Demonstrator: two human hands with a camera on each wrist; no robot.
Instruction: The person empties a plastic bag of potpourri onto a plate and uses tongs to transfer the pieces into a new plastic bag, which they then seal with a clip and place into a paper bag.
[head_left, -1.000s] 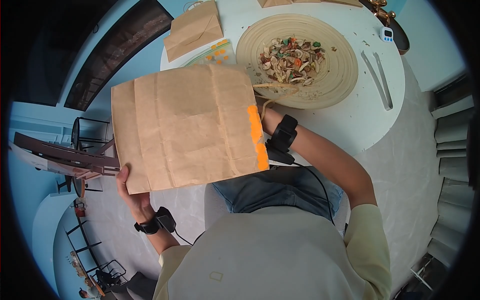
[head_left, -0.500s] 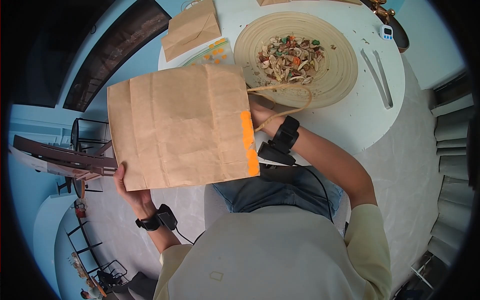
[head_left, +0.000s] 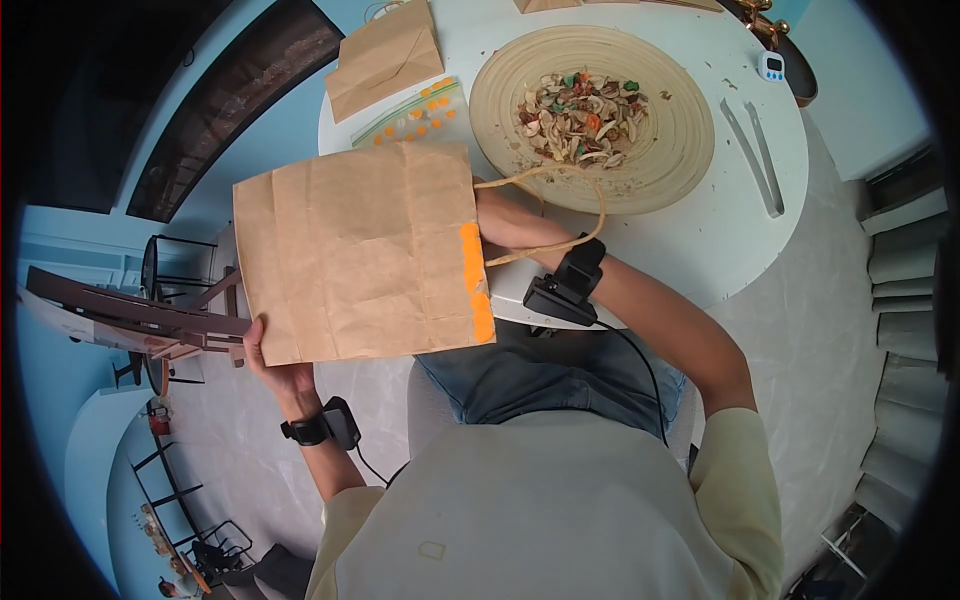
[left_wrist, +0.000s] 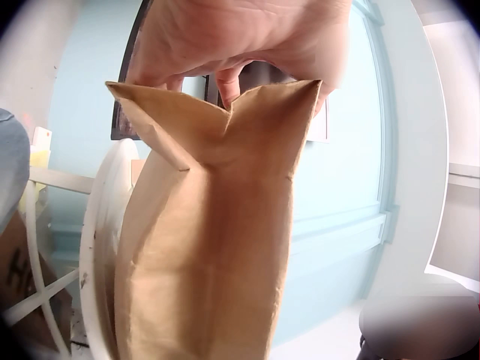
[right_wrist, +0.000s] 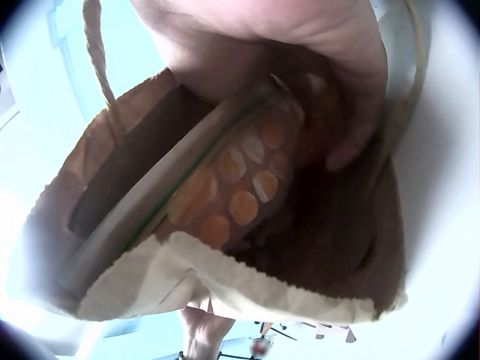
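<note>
A brown kraft paper bag (head_left: 355,255) with twisted paper handles lies sideways in the air, its mouth toward the right and a strip of orange marks along that edge. My left hand (head_left: 280,368) grips its lower left corner, at the folded base (left_wrist: 247,195) seen in the left wrist view. My right hand (right_wrist: 300,45) reaches inside the mouth, where its fingers pinch a clear zip bag (right_wrist: 244,206) with orange dots and a green seal. In the head view that zip bag and the right fingers are hidden by the paper.
On the white round table (head_left: 640,255) sits a woven round tray (head_left: 690,150) with a heap of dried slices (head_left: 580,120). Metal tongs (head_left: 755,160) and a small timer (head_left: 771,66) lie right of it. Another dotted zip bag (head_left: 415,118) and a folded paper bag (head_left: 385,60) lie behind.
The paper bag's mouth edge has shifted left, so more of my right wrist and the handle shows. My left hand has risen slightly in the view, with the bag's corner.
</note>
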